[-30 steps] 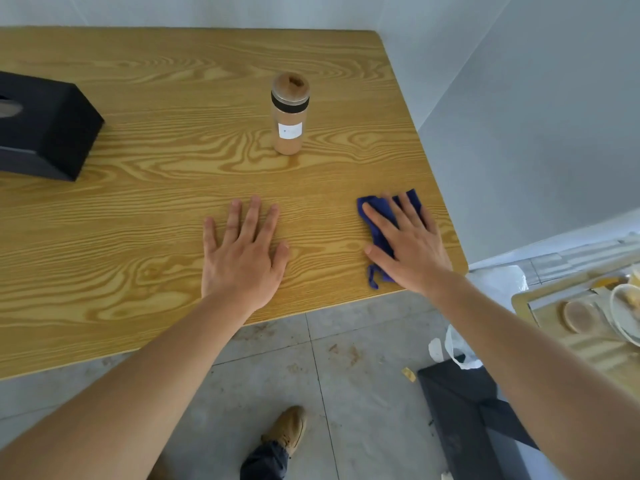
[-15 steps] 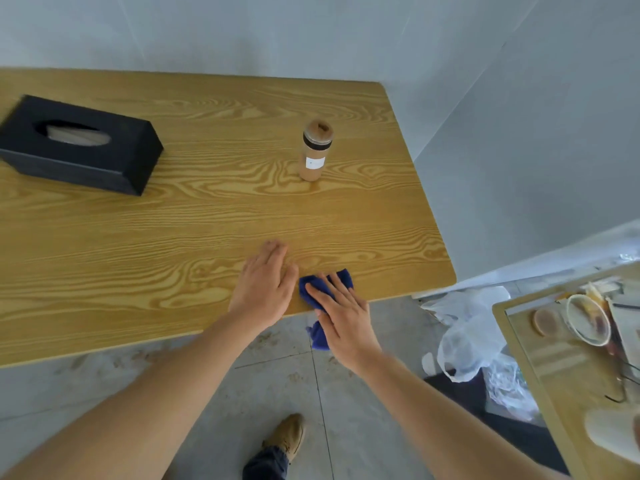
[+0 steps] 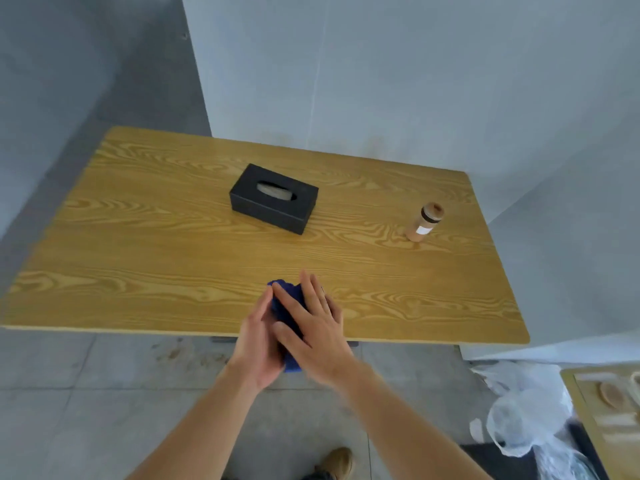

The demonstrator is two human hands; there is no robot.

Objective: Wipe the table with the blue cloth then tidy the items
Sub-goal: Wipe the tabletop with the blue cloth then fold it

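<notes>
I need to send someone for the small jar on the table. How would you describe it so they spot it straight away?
Start at the wooden table and look toward its far right end, well right of the black tissue box. There the jar stands upright and alone. It is a small tan cylinder with a dark band under a wood-toned lid and a white label.

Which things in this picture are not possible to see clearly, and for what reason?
- Blue cloth, head view: mostly covered by the left hand and right hand; its shape and fold cannot be told.
- Both hands: motion-blurred, so the grip is unclear.
- Jar: label too small to read.
- Tissue box: contents in the slot indistinct.
- Second table: cut off by the right edge, items blurred.
</notes>
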